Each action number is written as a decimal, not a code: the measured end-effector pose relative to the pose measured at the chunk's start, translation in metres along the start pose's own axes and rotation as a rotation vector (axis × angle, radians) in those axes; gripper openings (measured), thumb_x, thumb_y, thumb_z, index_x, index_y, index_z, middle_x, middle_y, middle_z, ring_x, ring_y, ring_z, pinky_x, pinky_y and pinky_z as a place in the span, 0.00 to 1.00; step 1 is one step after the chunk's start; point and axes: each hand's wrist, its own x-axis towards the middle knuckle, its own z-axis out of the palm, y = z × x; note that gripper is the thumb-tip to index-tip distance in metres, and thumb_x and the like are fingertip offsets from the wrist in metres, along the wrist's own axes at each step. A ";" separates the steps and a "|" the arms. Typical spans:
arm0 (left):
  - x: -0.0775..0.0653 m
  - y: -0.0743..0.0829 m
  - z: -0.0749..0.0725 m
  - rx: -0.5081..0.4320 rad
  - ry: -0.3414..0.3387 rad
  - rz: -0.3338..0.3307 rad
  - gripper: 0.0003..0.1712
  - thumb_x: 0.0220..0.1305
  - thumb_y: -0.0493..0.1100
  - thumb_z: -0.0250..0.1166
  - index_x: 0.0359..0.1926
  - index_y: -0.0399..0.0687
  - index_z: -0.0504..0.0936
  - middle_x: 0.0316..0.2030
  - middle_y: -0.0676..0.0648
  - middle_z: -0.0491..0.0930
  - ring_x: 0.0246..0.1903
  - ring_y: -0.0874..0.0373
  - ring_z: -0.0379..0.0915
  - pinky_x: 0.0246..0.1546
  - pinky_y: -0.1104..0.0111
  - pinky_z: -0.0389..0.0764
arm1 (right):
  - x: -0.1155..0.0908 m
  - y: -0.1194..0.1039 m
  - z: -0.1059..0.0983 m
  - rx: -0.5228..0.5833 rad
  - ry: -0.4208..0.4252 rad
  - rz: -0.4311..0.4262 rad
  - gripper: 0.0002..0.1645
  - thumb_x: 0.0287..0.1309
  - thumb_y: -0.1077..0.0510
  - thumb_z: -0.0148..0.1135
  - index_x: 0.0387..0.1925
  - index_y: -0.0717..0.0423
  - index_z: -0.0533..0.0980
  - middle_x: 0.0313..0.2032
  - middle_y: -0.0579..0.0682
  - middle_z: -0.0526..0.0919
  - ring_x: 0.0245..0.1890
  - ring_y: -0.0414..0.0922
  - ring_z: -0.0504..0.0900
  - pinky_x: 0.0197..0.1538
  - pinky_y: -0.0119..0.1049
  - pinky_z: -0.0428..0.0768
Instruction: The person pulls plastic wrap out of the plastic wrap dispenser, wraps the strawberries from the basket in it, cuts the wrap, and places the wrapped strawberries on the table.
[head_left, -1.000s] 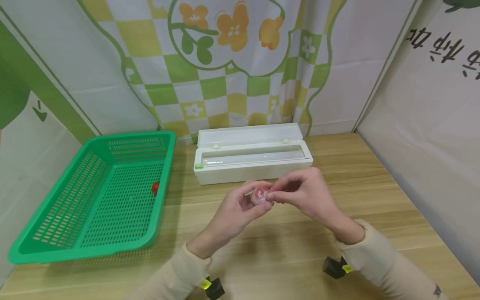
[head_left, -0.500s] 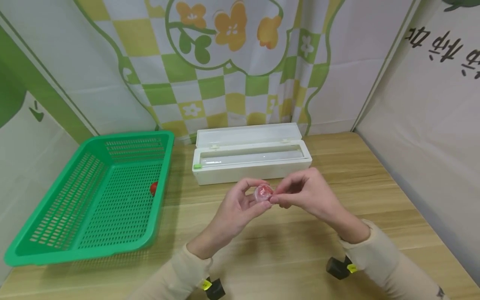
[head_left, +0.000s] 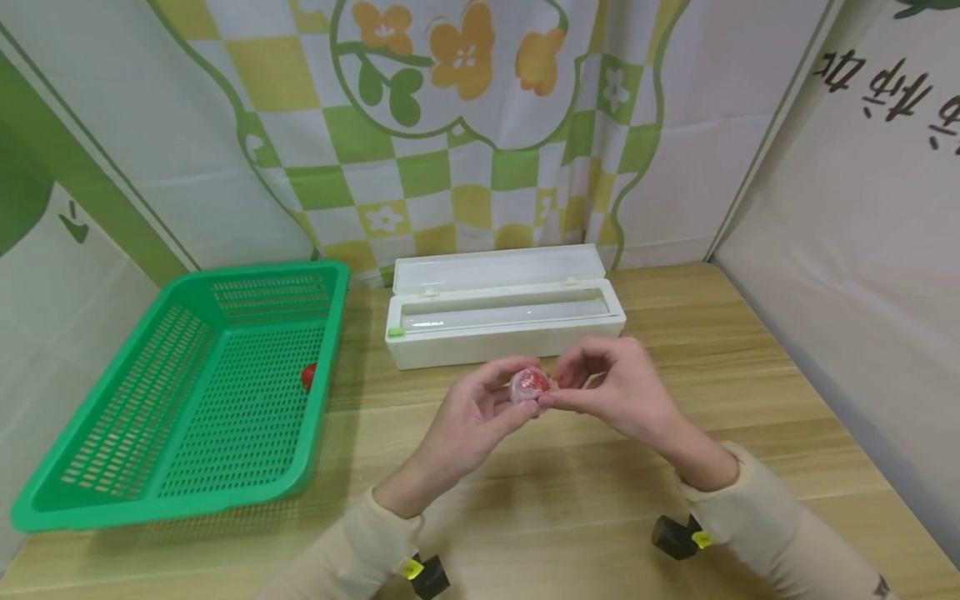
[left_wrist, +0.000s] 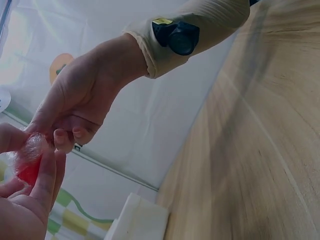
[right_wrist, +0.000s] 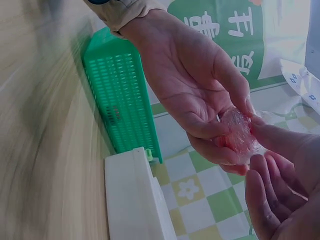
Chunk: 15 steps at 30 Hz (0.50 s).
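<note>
from my station i see the film-wrapped red ball [head_left: 531, 382] up off the wooden table [head_left: 750, 400], on the near side of the white cling-film dispenser [head_left: 450, 346], whose lid [head_left: 498, 271] stands open. the left hand [head_left: 465, 421] pinches the ball between thumb and fingers. the right hand [head_left: 626, 396] has its thumb on the clear film [right_wrist: 240, 125]; i can't tell whether thumb and forefinger are nipping an edge of it. my main worry is a slip: the film looks slick and the ball is round, so a sideways tug from the right could roll it out of the left fingertips and down. the film bunches in creases, so i'd expect a loose fold to spring open if let go too early. pressing too hard might tear it. another red ball [head_left: 308, 377] lies in the green basket [head_left: 187, 507], well apart.
</note>
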 end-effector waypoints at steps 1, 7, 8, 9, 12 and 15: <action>0.000 0.000 0.000 -0.001 -0.003 0.003 0.26 0.63 0.33 0.60 0.61 0.35 0.65 0.56 0.32 0.74 0.51 0.51 0.78 0.51 0.64 0.81 | 0.000 0.000 0.000 0.008 0.011 0.006 0.19 0.39 0.54 0.78 0.33 0.58 0.80 0.31 0.54 0.83 0.25 0.43 0.82 0.26 0.37 0.83; -0.002 0.001 -0.002 0.026 -0.033 -0.005 0.23 0.65 0.36 0.59 0.57 0.36 0.61 0.55 0.34 0.74 0.50 0.51 0.77 0.51 0.61 0.81 | 0.000 0.001 0.001 0.098 -0.036 0.025 0.26 0.40 0.57 0.77 0.45 0.57 0.81 0.42 0.55 0.82 0.28 0.46 0.84 0.23 0.40 0.83; -0.002 0.001 -0.002 0.042 -0.040 -0.001 0.24 0.64 0.36 0.60 0.57 0.37 0.61 0.54 0.34 0.74 0.50 0.51 0.77 0.52 0.61 0.81 | 0.000 0.002 0.001 0.102 -0.045 0.021 0.25 0.40 0.57 0.77 0.45 0.56 0.82 0.42 0.55 0.82 0.29 0.47 0.84 0.23 0.41 0.83; -0.002 0.001 -0.002 0.056 -0.047 0.005 0.25 0.64 0.36 0.61 0.57 0.37 0.61 0.54 0.35 0.74 0.51 0.51 0.77 0.53 0.61 0.80 | 0.000 0.002 0.001 0.103 -0.051 0.019 0.23 0.41 0.57 0.77 0.44 0.56 0.82 0.42 0.54 0.83 0.29 0.46 0.84 0.23 0.41 0.83; -0.002 0.000 -0.003 0.097 -0.060 0.027 0.27 0.61 0.36 0.64 0.57 0.38 0.61 0.54 0.36 0.75 0.51 0.51 0.76 0.52 0.64 0.80 | 0.000 0.001 0.001 0.097 -0.062 0.023 0.19 0.41 0.56 0.77 0.40 0.55 0.84 0.38 0.53 0.82 0.29 0.47 0.83 0.25 0.41 0.83; -0.002 0.000 -0.003 0.115 -0.069 0.043 0.28 0.60 0.35 0.65 0.56 0.38 0.61 0.54 0.36 0.76 0.51 0.51 0.77 0.50 0.65 0.81 | 0.000 -0.001 0.002 0.100 -0.063 0.058 0.18 0.40 0.54 0.77 0.37 0.54 0.85 0.34 0.52 0.82 0.30 0.48 0.82 0.30 0.41 0.85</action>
